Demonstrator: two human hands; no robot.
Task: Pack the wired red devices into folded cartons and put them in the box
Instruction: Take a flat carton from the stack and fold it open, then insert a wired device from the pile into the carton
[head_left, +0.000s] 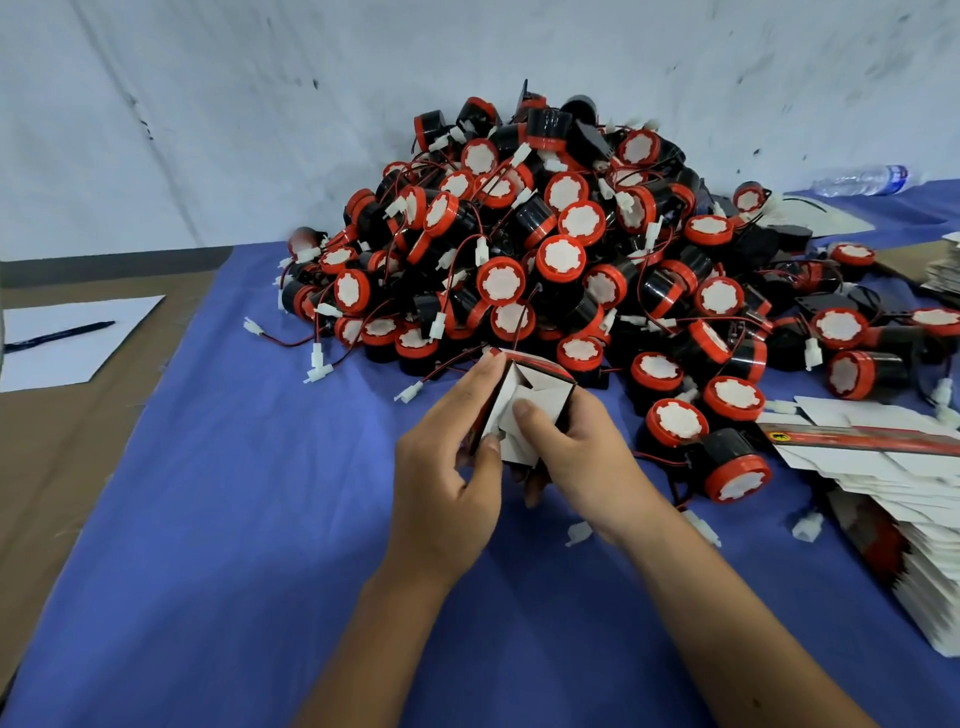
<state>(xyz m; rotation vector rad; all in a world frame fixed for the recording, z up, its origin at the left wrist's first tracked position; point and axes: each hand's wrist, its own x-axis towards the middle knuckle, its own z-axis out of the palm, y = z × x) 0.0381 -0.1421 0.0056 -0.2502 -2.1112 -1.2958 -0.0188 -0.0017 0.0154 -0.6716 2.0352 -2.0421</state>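
**Blue cloth, red heap: a carton being folded shut at one end**

Blue cloth covers the desk (218, 519), and on it, against the pale wall, lies the biggest thing in view: a heap of wired red devices (550, 249), black drums with red caps, thin red and black leads and white plugs trailing out across the cloth. At the right edge a stack of flat cartons (893, 499) lies fanned out, white inside, red and black print outside. On the far left a sheet of white paper (67, 338) carries a pen (60, 335); a water bottle (862, 179) lies at the far right by the wall. The box that the task names is not in view.

In front of the heap both hands hold one carton (524, 405), already opened into a tube. The left hand (447, 483) grips its left side, thumb and fingers curled round the wall. The right hand (576, 457) clasps the right side, its thumb pressing the white end flaps inward.

The step in hand looks like forming the carton, closing one end. Whether a device is already inside cannot be told. If not, the next move calls for tucking these flaps firmly, turning the open end up, then taking one device from the heap with its lead gathered so the plug does not snag.
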